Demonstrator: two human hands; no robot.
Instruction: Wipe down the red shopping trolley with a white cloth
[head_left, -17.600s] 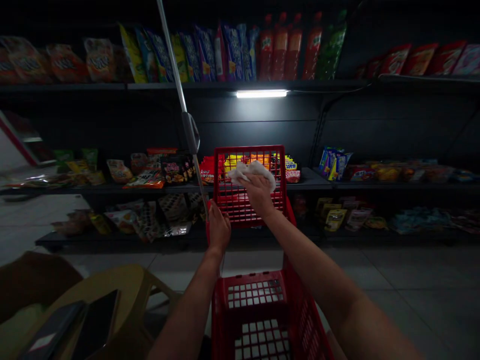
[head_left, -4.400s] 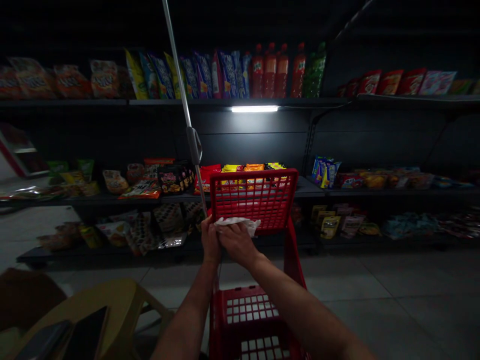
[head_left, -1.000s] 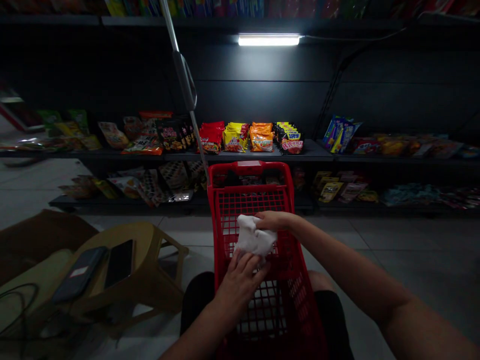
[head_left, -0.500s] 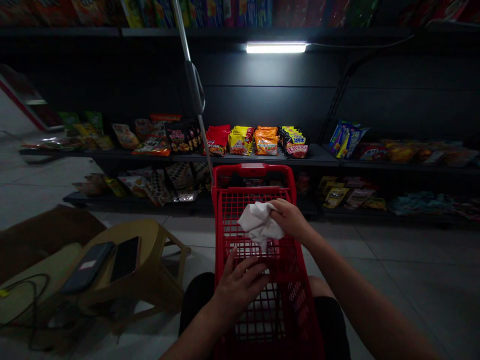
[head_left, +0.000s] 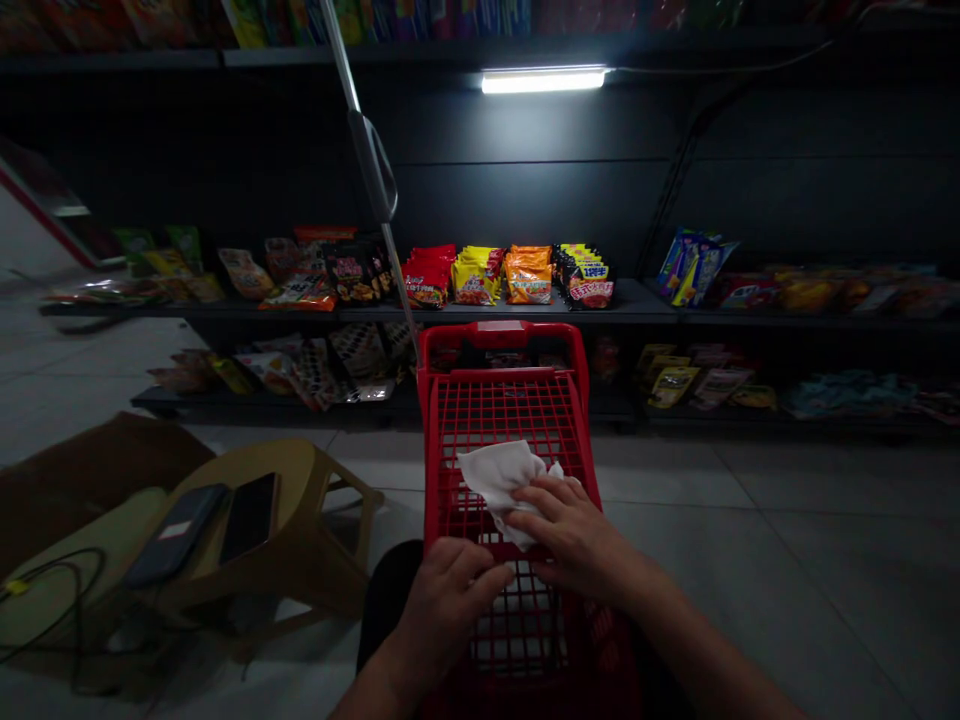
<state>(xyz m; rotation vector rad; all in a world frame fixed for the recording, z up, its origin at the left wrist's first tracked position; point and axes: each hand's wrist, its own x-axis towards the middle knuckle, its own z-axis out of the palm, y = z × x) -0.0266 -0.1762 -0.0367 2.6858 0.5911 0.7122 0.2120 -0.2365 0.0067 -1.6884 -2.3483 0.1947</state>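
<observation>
A red plastic shopping basket [head_left: 431, 470] with grid walls stands between my knees, its handle end toward the shelves. My left hand [head_left: 448, 605] is closed, fingers curled over a crossbar on the basket's near left part. On the grid lies a crumpled white cloth [head_left: 501, 468]. My right hand [head_left: 574, 535] has its fingers over the right side of this cloth, bunching it against the basket; part of the cloth is hidden under the fingers. A metal pole [head_left: 373, 165] with a grey grip slants up from the basket's far left corner.
Shelves [head_left: 637, 300] with snack packets [head_left: 529, 275] run across the front, under a lit tube lamp [head_left: 544, 79]. At my left a tan stool [head_left: 300, 520] carries a phone [head_left: 250, 517] and a dark flat device [head_left: 176, 535]. Black cables [head_left: 79, 590] lie farther left.
My right hand has come down and nearer with the white cloth, from the grid's upper part to its middle. My left hand's spread fingers have curled onto the basket.
</observation>
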